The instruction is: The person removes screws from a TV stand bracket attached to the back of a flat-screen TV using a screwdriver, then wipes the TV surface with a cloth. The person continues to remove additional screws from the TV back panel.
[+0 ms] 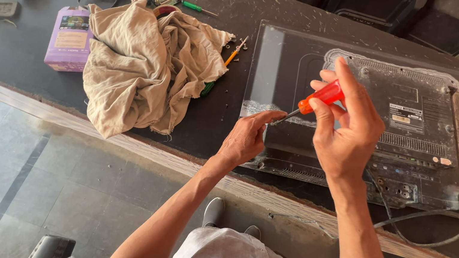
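**Screwdriver tip at risk of slipping on a television back**

A dusty television (366,107) lies face down on a dark workbench (213,114). The right hand (341,130) grips an orange screwdriver (319,97), fingers wrapped around its handle. The left hand (246,137) steadies the tip with a fingertip; a slip could jab that finger.

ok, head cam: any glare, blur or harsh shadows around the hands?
Head view: even, soft light, no hard shadows; right hand and orange-handled screwdriver sharp; left hand sharp; faint sheen on the dusty black flat-screen back panel; slight wide-angle bending at the bench edge.
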